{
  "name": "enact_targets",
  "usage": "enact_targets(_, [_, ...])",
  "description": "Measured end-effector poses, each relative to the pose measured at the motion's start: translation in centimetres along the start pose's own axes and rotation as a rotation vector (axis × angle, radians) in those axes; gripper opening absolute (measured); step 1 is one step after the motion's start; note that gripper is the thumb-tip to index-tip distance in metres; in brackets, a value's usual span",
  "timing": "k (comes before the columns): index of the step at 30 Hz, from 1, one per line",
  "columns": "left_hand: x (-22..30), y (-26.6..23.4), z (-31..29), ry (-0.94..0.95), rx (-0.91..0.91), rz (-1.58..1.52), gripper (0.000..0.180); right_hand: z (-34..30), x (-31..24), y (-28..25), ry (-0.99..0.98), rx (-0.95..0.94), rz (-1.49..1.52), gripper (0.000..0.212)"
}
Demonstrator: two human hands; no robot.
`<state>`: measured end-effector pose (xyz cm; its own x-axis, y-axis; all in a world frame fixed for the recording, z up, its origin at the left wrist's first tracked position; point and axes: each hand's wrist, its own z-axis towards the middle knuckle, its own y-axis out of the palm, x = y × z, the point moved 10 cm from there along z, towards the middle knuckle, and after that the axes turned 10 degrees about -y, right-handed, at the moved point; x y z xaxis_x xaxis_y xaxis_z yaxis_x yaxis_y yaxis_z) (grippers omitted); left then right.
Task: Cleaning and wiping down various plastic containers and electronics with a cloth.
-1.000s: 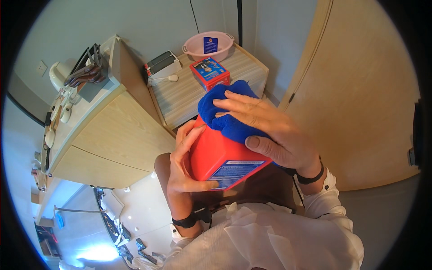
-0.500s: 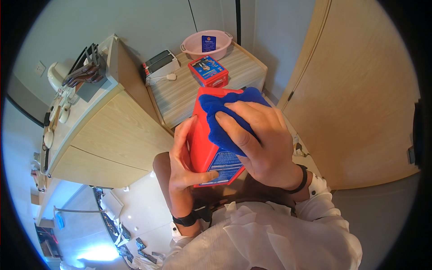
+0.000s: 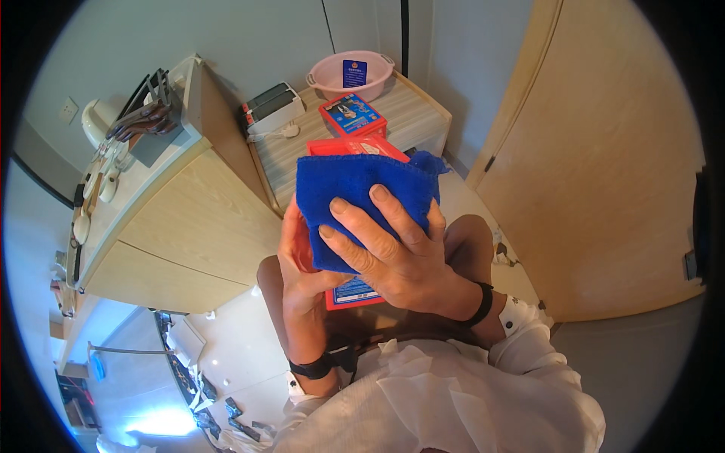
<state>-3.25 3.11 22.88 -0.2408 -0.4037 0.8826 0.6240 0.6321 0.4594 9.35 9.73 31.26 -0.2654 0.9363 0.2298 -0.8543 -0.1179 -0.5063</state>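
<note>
A red plastic box (image 3: 353, 294) with a blue printed label is held up in front of my body, above my lap. My left hand (image 3: 300, 275) grips its left side, with the thumb across the lower front. Over its face lies a blue cloth (image 3: 328, 181), spread broad and hiding most of the box. My right hand (image 3: 408, 260) presses the cloth against the box, fingers spread across it and the thumb at the cloth's right edge. The box's red upper rim shows beyond the cloth.
Ahead stands a low wood-grain cabinet (image 3: 415, 124). On it are another red box (image 3: 352, 115) with a blue top, a pink basin (image 3: 325, 77), a white-and-grey case (image 3: 276, 109) and a white plug (image 3: 290, 130). Knives (image 3: 147, 121) stand on the left counter. A wooden door (image 3: 596, 174) is at right.
My right hand has moved left and spread over the box, and the bunched cloth now lies flatter across its face. The box has turned; my left hand still grips it.
</note>
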Motion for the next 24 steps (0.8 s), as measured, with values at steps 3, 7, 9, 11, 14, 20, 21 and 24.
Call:
enact_targets(3, [-0.1,-1.1,-0.1,0.031,0.034,0.011,0.118,-0.4,-0.4,0.7,0.008,-0.086,0.03,0.043])
enact_targets(7, [-0.6,-2.0,0.2,0.014,0.008,-0.134,0.111,-0.4,-1.3,1.0,-0.025,-0.141,0.213,0.042])
enact_targets(9, [-0.3,-1.8,0.2,0.027,0.001,-0.114,0.111,0.3,-0.7,0.6,-0.022,-0.149,0.217,0.042])
enact_targets(11, [0.2,-1.2,0.0,0.036,-0.002,-0.069,0.115,0.9,0.1,0.7,-0.013,-0.16,0.215,0.043])
enact_targets(14, [0.7,0.0,0.3,0.029,-0.016,-0.105,0.115,1.4,1.5,0.2,0.015,-0.076,0.073,0.045])
enact_targets(20, [0.9,-0.1,0.1,0.029,0.016,-0.084,0.112,0.1,1.6,0.7,0.133,-0.004,0.195,0.042])
enact_targets(21, [0.7,-0.7,0.3,0.051,0.015,-0.107,0.112,-0.3,1.2,1.1,0.123,-0.011,0.228,0.042])
enact_targets(24, [0.4,-1.6,0.5,0.089,0.0,-0.152,0.112,-1.0,0.1,1.4,0.127,-0.046,0.298,0.043])
